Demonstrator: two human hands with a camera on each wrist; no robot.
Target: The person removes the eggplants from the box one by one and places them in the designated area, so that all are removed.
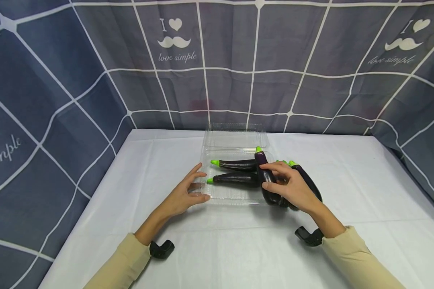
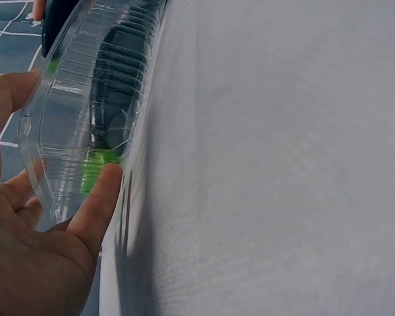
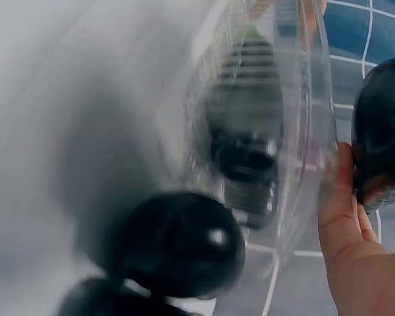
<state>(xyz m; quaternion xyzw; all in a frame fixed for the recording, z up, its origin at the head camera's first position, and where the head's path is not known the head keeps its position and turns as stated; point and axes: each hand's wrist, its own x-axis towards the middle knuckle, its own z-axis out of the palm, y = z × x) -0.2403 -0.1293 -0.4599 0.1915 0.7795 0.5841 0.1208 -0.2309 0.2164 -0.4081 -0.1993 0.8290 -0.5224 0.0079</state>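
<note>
A clear plastic clamshell box (image 1: 235,195) lies opened on the white table, its lid hinged toward the back. Two dark eggplants with green stems, a far one (image 1: 237,165) and a nearer one (image 1: 235,179), lie sideways in it. My right hand (image 1: 293,186) grips another eggplant (image 1: 264,172) by its sides above the box's right part, its green stem pointing away. In the right wrist view this held eggplant (image 3: 385,128) sits against the fingers. My left hand (image 1: 186,192) touches the box's left edge, fingers spread; the left wrist view shows its thumb (image 2: 99,204) on the box wall.
More eggplants (image 1: 307,182) lie on the table just right of the box, partly hidden by the right hand. White cloth (image 1: 220,253) covers the table. A dark grid-patterned curtain (image 1: 231,92) stands behind and at both sides.
</note>
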